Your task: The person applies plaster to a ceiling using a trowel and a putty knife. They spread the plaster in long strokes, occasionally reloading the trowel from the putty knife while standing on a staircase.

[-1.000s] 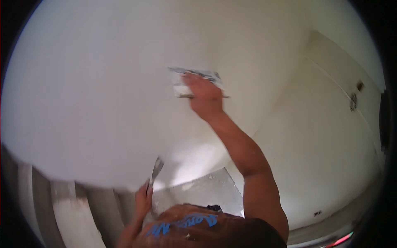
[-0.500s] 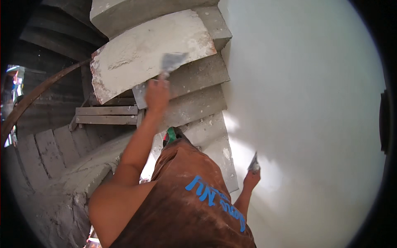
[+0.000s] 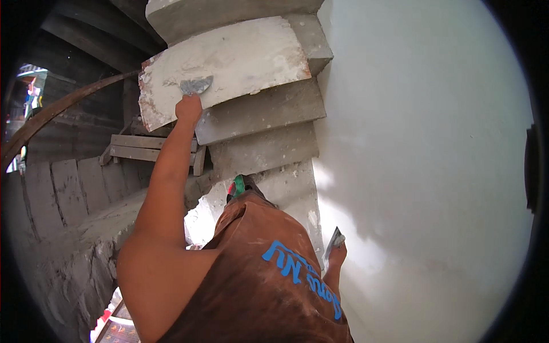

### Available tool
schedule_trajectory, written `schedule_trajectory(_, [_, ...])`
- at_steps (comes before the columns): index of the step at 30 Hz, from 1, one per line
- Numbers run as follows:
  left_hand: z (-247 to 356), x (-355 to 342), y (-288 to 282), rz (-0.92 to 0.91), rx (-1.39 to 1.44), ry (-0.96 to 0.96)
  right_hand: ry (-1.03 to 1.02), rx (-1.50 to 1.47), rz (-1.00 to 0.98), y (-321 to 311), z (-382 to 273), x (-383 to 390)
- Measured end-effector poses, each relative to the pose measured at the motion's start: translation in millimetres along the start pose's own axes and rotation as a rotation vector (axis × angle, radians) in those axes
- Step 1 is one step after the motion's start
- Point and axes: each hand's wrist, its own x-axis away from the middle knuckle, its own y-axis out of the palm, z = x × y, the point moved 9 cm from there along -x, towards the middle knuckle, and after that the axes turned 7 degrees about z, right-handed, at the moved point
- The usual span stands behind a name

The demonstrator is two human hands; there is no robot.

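Observation:
My left hand [image 3: 189,108] is closed round a putty knife [image 3: 195,84], whose wide blade is on a long board coated in cream plaster [image 3: 246,51]. The board lies across the concrete steps [image 3: 263,108]. Lower right, my right hand [image 3: 336,255] grips a flat metal trowel [image 3: 331,243], seen nearly edge-on beside the white wall [image 3: 423,143]; its fingers are partly hidden.
A curved wooden strip [image 3: 57,106] runs along the left, near wooden slats [image 3: 137,151] and dark stairwell planks [image 3: 97,43]. Rough concrete [image 3: 80,268] and bright openings are lower left. The smooth wall fills the right side.
The view has turned from the wall to the stairs. Since half a second ago, the putty knife has moved left across the board, and the trowel has shifted a little left and down.

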Motion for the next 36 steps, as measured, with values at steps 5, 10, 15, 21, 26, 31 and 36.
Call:
schedule_trajectory(5, [-25, 14, -24, -0.009, 0.102, -0.034, 0.128, -0.303, 0.018, 21, 35, -6])
schedule_trajectory(10, [-65, 32, -34, 0.262, 0.918, -0.409, 0.154, -0.382, 0.012, 32, 52, -4])
schedule_trajectory(15, [-67, 66, 7, 0.153, 1.675, -0.763, 0.159, -0.368, 0.022, 17, 39, -4])
schedule_trajectory(21, [-27, 109, 80, -0.178, 1.961, -1.068, 0.168, -0.462, 0.083, -4, 18, -1])
schedule_trajectory(26, [-26, 72, 134, -0.155, 2.092, -1.056, 0.198, -0.309, 0.011, -6, 15, 3])
schedule_trajectory(31, [-13, 18, 135, -0.102, 2.241, -1.074, 0.077, -0.118, -0.015, -5, 37, -5])
schedule_trajectory(36, [-31, 27, 151, -0.056, 2.373, -0.950, 0.111, -0.370, -0.032, -6, -13, -19])
